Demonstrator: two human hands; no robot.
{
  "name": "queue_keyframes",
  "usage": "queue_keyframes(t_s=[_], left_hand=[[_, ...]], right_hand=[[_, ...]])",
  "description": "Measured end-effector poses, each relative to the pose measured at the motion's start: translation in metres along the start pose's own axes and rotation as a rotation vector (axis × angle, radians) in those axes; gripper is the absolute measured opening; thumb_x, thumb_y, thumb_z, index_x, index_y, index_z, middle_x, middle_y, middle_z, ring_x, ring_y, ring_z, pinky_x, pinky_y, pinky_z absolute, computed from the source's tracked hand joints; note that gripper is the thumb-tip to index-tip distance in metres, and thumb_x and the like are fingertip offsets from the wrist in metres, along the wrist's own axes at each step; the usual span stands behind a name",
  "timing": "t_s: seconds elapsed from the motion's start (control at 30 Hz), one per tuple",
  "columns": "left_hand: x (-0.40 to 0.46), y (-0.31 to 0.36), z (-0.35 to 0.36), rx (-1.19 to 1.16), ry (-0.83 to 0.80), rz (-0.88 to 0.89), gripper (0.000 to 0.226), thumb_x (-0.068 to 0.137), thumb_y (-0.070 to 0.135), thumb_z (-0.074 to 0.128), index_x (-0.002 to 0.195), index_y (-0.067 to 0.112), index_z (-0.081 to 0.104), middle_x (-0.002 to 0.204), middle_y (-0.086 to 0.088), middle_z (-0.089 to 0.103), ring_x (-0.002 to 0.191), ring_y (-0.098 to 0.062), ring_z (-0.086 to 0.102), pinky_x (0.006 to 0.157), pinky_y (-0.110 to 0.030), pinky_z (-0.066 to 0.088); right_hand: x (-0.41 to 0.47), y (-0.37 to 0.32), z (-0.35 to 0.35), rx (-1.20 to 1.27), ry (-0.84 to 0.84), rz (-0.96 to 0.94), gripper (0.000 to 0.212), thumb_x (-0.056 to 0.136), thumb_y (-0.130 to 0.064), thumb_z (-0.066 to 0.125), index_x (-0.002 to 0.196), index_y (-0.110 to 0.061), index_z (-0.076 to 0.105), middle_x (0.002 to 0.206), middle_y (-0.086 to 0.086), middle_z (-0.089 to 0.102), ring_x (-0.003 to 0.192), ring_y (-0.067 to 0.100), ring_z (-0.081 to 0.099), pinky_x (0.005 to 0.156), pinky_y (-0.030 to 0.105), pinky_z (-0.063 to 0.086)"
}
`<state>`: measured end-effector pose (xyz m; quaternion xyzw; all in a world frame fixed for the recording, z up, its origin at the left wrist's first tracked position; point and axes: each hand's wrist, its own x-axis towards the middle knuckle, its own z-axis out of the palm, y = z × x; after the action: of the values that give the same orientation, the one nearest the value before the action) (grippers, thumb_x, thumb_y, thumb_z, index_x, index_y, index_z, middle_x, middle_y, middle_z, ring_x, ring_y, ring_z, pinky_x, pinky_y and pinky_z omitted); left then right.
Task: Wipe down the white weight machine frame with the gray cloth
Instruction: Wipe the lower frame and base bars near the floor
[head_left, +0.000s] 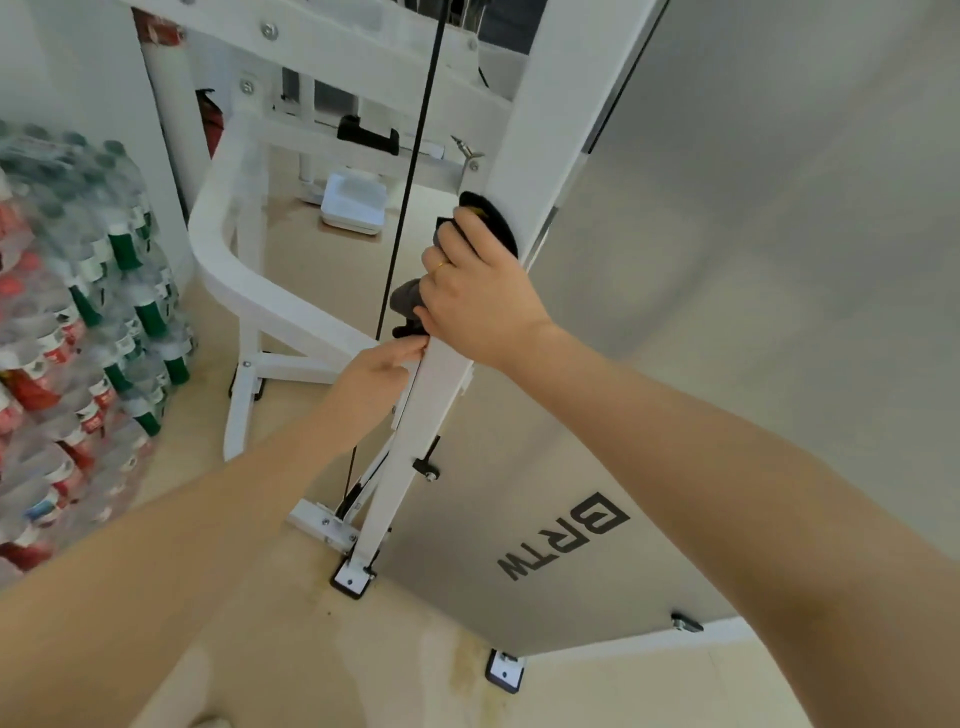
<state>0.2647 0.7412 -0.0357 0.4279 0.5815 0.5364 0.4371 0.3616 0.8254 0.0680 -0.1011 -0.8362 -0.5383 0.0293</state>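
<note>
The white weight machine frame (415, 436) runs from the floor up through the middle of the view as a tall upright post. My right hand (478, 296) grips the gray cloth (408, 299) and presses it against the post about halfway up, just below a black knob (493, 221). Folds of the cloth stick out to the left of my fingers. My left hand (374, 382) holds the left edge of the same post just below, thumb and fingers curled round it. A black cable (410, 171) runs down beside the post.
A gray shroud panel (701, 312) with a black BRTW logo fills the right side. Curved white frame arms (234, 280) and a white footplate (353, 205) lie behind. Stacked packs of water bottles (78, 338) stand at left. The floor is beige and stained.
</note>
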Motion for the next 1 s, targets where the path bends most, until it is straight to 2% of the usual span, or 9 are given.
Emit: queue_keyframes(t_s=[0.1,0.33,0.47,0.57,0.63,0.7,0.77,0.93,1.0], left_hand=[[-0.008,-0.015,0.011,0.081,0.101,0.044,0.057,0.082,-0.013,0.03,0.117,0.026,0.05,0.109,0.012,0.05,0.092,0.008,0.046,0.068,0.008,0.03],[-0.007,-0.02,0.008,0.063,0.096,0.051,0.059,0.086,-0.012,0.03,0.13,0.022,0.047,0.128,0.009,0.047,0.108,-0.005,0.045,0.071,0.007,0.032],[-0.003,-0.012,-0.001,0.12,0.066,0.03,0.05,0.089,-0.009,0.035,0.131,0.015,0.051,0.129,-0.003,0.053,0.103,-0.011,0.051,0.086,-0.005,0.034],[-0.002,-0.009,-0.008,0.171,0.022,0.008,0.051,0.09,-0.006,0.034,0.132,0.019,0.05,0.114,-0.006,0.06,0.079,-0.006,0.054,0.068,-0.002,0.04],[-0.003,-0.013,-0.011,0.208,-0.036,0.022,0.052,0.091,-0.005,0.033,0.133,0.023,0.048,0.115,-0.002,0.059,0.08,0.0,0.057,0.07,-0.001,0.038],[-0.006,-0.022,-0.013,0.218,-0.046,0.05,0.052,0.09,-0.004,0.034,0.127,0.027,0.052,0.111,-0.005,0.062,0.09,-0.013,0.06,0.074,-0.002,0.037],[-0.008,-0.033,-0.019,0.185,0.007,0.062,0.049,0.089,-0.003,0.036,0.111,0.034,0.059,0.097,-0.011,0.065,0.079,-0.026,0.055,0.065,-0.007,0.038],[-0.011,-0.045,-0.038,0.208,0.129,0.069,0.038,0.092,-0.003,0.038,0.115,0.019,0.061,0.072,-0.001,0.054,0.058,0.0,0.046,0.054,-0.003,0.036],[-0.006,-0.04,-0.045,0.31,0.127,0.124,0.044,0.091,-0.007,0.037,0.127,0.012,0.054,0.094,0.002,0.056,0.079,0.005,0.051,0.073,0.003,0.032]], right_hand=[[-0.005,-0.03,0.009,0.007,-0.079,-0.098,0.031,0.09,-0.045,0.046,0.091,-0.028,0.072,0.093,-0.01,0.065,0.104,0.019,0.057,0.108,0.036,0.032],[0.0,0.003,-0.003,0.096,0.073,0.046,0.02,0.08,-0.033,0.061,0.067,-0.022,0.071,0.083,-0.006,0.062,0.089,0.019,0.061,0.099,0.032,0.043],[0.0,0.012,-0.01,0.108,0.179,0.143,0.019,0.082,-0.019,0.053,0.082,-0.021,0.072,0.077,-0.004,0.063,0.09,0.022,0.063,0.1,0.036,0.044],[-0.006,-0.006,-0.007,0.064,0.081,0.079,0.038,0.083,-0.014,0.039,0.111,-0.026,0.062,0.084,-0.006,0.066,0.099,0.026,0.061,0.103,0.038,0.039],[-0.008,-0.022,-0.004,0.031,-0.03,-0.006,0.034,0.085,-0.019,0.039,0.109,-0.026,0.061,0.092,-0.008,0.066,0.108,0.026,0.057,0.106,0.038,0.036],[-0.005,-0.037,-0.001,0.017,-0.126,-0.062,0.029,0.088,-0.025,0.04,0.106,-0.024,0.062,0.098,-0.008,0.065,0.116,0.027,0.051,0.108,0.039,0.031],[-0.001,-0.051,0.001,0.031,-0.235,-0.108,0.032,0.092,-0.026,0.035,0.109,-0.02,0.061,0.104,-0.005,0.063,0.121,0.029,0.046,0.109,0.04,0.026],[0.004,-0.051,0.003,0.063,-0.234,-0.122,0.026,0.09,-0.024,0.042,0.097,-0.022,0.067,0.095,-0.005,0.067,0.111,0.027,0.053,0.108,0.038,0.032],[0.005,-0.039,0.003,0.1,-0.118,-0.033,0.018,0.083,-0.023,0.053,0.078,-0.023,0.07,0.078,-0.005,0.067,0.099,0.025,0.06,0.105,0.036,0.038]])
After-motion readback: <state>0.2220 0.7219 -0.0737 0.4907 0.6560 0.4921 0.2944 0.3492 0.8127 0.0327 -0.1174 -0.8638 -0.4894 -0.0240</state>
